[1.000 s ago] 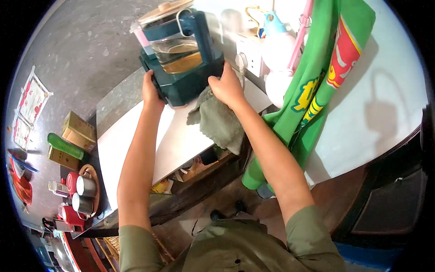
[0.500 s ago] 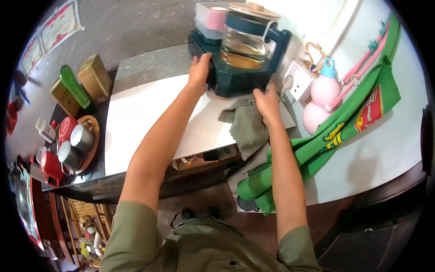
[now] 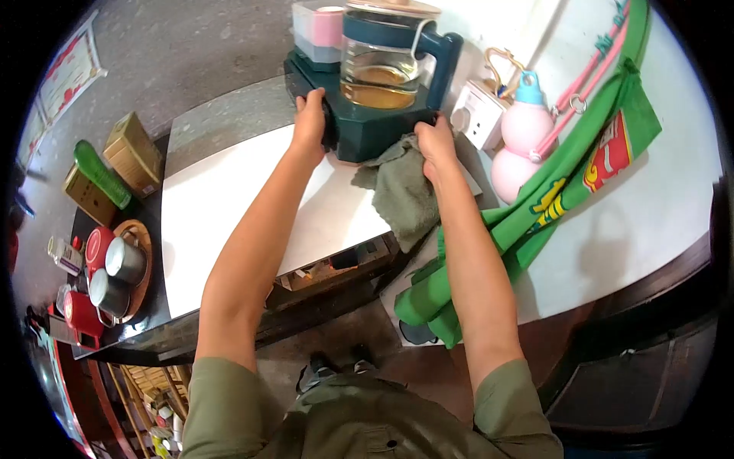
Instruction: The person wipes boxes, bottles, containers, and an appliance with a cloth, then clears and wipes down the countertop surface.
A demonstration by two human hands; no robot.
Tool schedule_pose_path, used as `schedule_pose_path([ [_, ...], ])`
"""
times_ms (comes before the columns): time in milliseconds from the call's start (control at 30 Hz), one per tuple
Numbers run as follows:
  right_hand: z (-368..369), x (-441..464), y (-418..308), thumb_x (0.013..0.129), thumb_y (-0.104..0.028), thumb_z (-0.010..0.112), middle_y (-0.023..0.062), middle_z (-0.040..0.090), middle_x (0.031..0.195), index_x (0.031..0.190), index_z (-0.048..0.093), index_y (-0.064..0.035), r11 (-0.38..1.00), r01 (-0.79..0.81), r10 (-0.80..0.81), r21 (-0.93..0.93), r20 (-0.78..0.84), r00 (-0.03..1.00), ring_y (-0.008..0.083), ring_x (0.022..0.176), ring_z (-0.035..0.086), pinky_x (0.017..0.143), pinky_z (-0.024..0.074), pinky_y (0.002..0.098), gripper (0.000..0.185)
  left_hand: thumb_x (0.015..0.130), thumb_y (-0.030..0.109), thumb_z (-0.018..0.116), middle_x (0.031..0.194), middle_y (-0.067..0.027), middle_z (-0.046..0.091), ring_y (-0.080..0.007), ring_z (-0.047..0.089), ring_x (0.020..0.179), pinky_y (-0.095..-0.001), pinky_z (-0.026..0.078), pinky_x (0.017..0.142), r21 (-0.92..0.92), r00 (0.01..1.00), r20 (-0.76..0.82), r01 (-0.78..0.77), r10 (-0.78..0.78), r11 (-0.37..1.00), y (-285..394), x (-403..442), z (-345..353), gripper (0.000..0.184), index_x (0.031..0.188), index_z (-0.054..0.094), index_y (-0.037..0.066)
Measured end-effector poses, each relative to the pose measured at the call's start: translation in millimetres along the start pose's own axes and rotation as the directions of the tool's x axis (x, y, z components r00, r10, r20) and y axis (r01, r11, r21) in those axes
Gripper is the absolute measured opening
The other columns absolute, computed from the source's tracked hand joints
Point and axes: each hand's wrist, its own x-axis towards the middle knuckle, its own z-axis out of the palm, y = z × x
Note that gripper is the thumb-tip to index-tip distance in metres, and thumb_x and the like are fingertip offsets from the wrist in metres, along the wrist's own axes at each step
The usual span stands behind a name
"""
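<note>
A dark green electric kettle base (image 3: 375, 126) stands at the back of the counter. On it sits a glass kettle (image 3: 381, 76) with amber liquid, a dark handle and a wooden-looking lid. My left hand (image 3: 310, 128) grips the left side of the base, fingers over its edge. My right hand (image 3: 436, 145) closes on its front right corner, thumb on top; its other fingers are partly hidden. A grey-green cloth (image 3: 405, 191) hangs over the counter's front edge, against my right hand. Whether that hand also holds the cloth, I cannot tell.
A clear box with a pink container (image 3: 325, 30) rests on the base's rear. To the right are a wall socket (image 3: 480, 118), a pink bottle (image 3: 520, 153) and a hanging green bag (image 3: 527, 206). Metal cups (image 3: 125, 260) and boxes (image 3: 134, 153) stand left on the counter (image 3: 222, 206).
The whole view has shifted, so things appear farther left and higher. Both hands keep their places on the base, which seems to have moved slightly left with them.
</note>
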Motion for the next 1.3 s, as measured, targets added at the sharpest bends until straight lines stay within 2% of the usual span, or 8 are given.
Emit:
schedule_pose_path([
  [200, 1.0, -13.1, -1.9, 0.076, -0.002, 0.054, 0.0122, 0.058, 0.114, 0.141, 0.040, 0.0035, 1.000, -0.018, 0.019, 0.018, -0.074, 0.997, 0.0218, 0.097, 0.055, 0.087, 0.0439, 0.0302, 0.067, 0.086, 0.048, 0.054, 0.163, -0.0134, 0.011, -0.0294, 0.017, 0.148, -0.0420, 0.017, 0.117, 0.049, 0.995, 0.029, 0.093, -0.095, 0.994, -2.0, 6.2, -7.7, 0.097, 0.157, 0.002, 0.009],
  [667, -2.5, -16.7, 22.1, 0.081, -0.003, 0.054, 0.0109, 0.060, 0.112, 0.125, 0.051, 0.0036, 0.974, 0.224, -0.225, -0.027, -0.025, 0.974, 0.0215, 0.098, 0.057, 0.091, 0.0436, 0.0314, 0.045, 0.088, 0.045, 0.051, 0.142, -0.0258, 0.042, -0.0359, 0.042, 0.129, -0.0424, 0.034, 0.108, 0.050, 1.000, -0.021, 0.004, -0.003, 0.999, -10.6, 8.7, -2.2, 0.078, 0.147, 0.029, 0.000],
  [733, -11.2, -33.5, 25.5, 0.084, -0.009, 0.055, 0.0222, 0.052, 0.137, 0.143, 0.039, 0.0035, 0.983, 0.151, -0.162, 0.102, 0.105, 0.981, 0.0304, 0.124, 0.051, 0.106, 0.0367, 0.0376, 0.062, 0.088, 0.049, 0.050, 0.141, -0.0307, 0.043, -0.0408, 0.044, 0.130, -0.0424, 0.034, 0.110, 0.183, 0.994, -0.056, -0.087, 0.099, 0.979, 0.9, -9.5, 1.5, 0.082, 0.147, 0.030, -0.004],
  [800, -17.3, -62.4, 30.8, 0.088, -0.014, 0.057, 0.0231, 0.050, 0.139, 0.144, 0.038, 0.0017, 0.869, 0.420, -0.419, -0.261, 0.064, 0.906, 0.0318, 0.126, 0.050, 0.107, 0.0353, 0.0379, 0.061, 0.089, 0.055, 0.048, 0.139, -0.0350, 0.045, -0.0462, 0.044, 0.130, -0.0431, 0.033, 0.110, 0.260, 0.971, -0.210, -0.058, 0.115, 0.964, -4.3, -11.8, 3.7, 0.085, 0.144, 0.033, -0.009],
  [967, -37.2, -133.0, 12.2, 0.091, -0.021, 0.064, 0.0238, 0.051, 0.137, 0.139, 0.045, 0.0006, 0.468, 0.667, -0.358, -0.580, 0.565, 0.743, 0.0390, 0.127, 0.048, 0.108, 0.0359, 0.0429, 0.056, 0.095, 0.044, 0.054, 0.144, -0.0254, 0.042, -0.0351, 0.041, 0.135, -0.0371, 0.032, 0.112, 0.605, 0.955, 0.186, -0.295, 0.229, 0.739, 18.2, -150.8, -21.8, 0.070, 0.141, 0.039, -0.007],
  [1067, -42.5, -140.7, 13.1, 0.093, -0.019, 0.060, 0.0234, 0.053, 0.136, 0.136, 0.050, 0.0003, 0.541, 0.630, -0.345, -0.557, 0.536, 0.770, 0.0402, 0.126, 0.049, 0.107, 0.0371, 0.0440, 0.048, 0.092, 0.022, 0.065, 0.138, -0.0224, 0.050, -0.0314, 0.044, 0.133, -0.0408, 0.037, 0.109, 0.491, 0.854, 0.438, -0.490, 0.283, 0.720, 27.7, -254.1, -60.9, 0.056, 0.139, 0.046, -0.002],
  [1200, -14.9, -158.4, 1.6, 0.094, -0.018, 0.058, 0.0235, 0.053, 0.135, 0.135, 0.050, 0.0010, 0.559, 0.576, -0.280, -0.596, 0.519, 0.808, 0.0392, 0.127, 0.049, 0.107, 0.0381, 0.0438, 0.046, 0.088, 0.014, 0.068, 0.111, -0.0190, 0.066, -0.0271, 0.065, 0.102, -0.0362, 0.050, 0.090, 0.308, 0.908, 0.401, -0.007, -0.123, 0.951, 7.0, -328.0, -127.6, 0.041, 0.125, 0.060, -0.002],
  [1300, 40.1, -179.2, -11.2, 0.093, -0.014, 0.059, 0.0226, 0.052, 0.135, 0.134, 0.047, -0.0005, 0.554, 0.715, -0.312, -0.426, 0.691, 0.653, 0.0396, 0.126, 0.050, 0.106, 0.0401, 0.0427, 0.045, 0.088, 0.015, 0.066, 0.103, -0.0165, 0.070, -0.0268, 0.067, 0.099, -0.0382, 0.052, 0.088, 0.329, 0.973, 0.214, 0.009, -0.084, 0.944, 11.9, -356.3, -161.1, 0.035, 0.119, 0.064, -0.003],
])
